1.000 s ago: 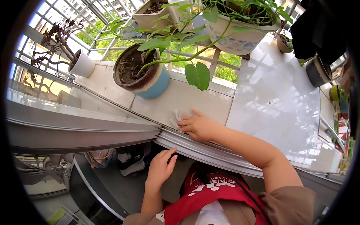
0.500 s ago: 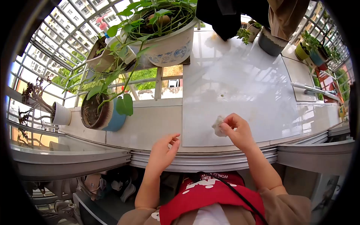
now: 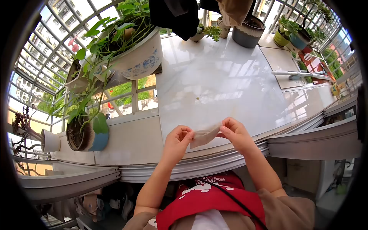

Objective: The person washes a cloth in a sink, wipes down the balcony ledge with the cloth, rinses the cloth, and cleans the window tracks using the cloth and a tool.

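A soft, off-white wipe point(image 3: 205, 137), partly folded, stretches between my two hands above the near edge of the white slab point(image 3: 226, 82). My left hand point(image 3: 178, 142) pinches its left end between thumb and fingers. At the other end, my right hand point(image 3: 234, 134) grips the upper right corner with thumb and forefinger. The wipe tilts, with its left side hanging lower. On the slab beyond it lies a small dark speck point(image 3: 197, 98).
At left stand a large planter point(image 3: 143, 63) with trailing vines and a blue-and-brown pot point(image 3: 100, 140). Dark cloth point(image 3: 174, 17) hangs overhead. More pots, including a grey one point(image 3: 248, 33), line the back. A metal rod point(image 3: 293, 73) lies right. The sliding-door track point(image 3: 153, 172) runs in front.
The wipe was crumpled in my right hand alone; now it is spread between both hands. My left hand has come in from the left and closed on it. The view has shifted right.
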`<state>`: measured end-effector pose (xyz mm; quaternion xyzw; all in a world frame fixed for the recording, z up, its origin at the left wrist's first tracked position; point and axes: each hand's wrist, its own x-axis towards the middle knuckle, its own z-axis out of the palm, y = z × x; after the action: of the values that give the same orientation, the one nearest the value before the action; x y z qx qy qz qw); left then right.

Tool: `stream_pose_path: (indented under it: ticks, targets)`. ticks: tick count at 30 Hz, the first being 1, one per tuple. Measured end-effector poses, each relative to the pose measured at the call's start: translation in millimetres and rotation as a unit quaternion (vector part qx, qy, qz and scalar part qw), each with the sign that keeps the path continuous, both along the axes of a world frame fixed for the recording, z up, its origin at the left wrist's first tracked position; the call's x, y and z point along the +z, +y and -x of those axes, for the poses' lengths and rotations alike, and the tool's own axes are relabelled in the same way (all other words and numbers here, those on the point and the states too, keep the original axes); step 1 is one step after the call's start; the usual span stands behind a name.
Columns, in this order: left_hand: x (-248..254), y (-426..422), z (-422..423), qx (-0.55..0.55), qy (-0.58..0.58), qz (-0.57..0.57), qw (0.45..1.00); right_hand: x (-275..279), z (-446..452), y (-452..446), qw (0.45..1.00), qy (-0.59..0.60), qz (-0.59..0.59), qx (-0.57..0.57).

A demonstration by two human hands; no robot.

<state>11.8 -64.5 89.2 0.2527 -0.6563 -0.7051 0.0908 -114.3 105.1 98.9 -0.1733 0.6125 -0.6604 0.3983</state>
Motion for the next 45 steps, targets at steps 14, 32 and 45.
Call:
stream_pose_path:
  ticks: [14, 32, 45]
  targets:
    - [27, 36, 37, -0.107, 0.210, 0.374, 0.897, 7, 17, 30, 0.973, 0.137, -0.083, -0.163]
    - [-17, 13, 57, -0.048, -0.001, 0.445, 0.894, -7, 13, 30, 0.709, 0.544, -0.389, -0.223]
    - [-20, -47, -63, 0.056, -0.112, 0.308, 0.943, -108, 275, -56, 0.700, 0.396, -0.564, -0.188]
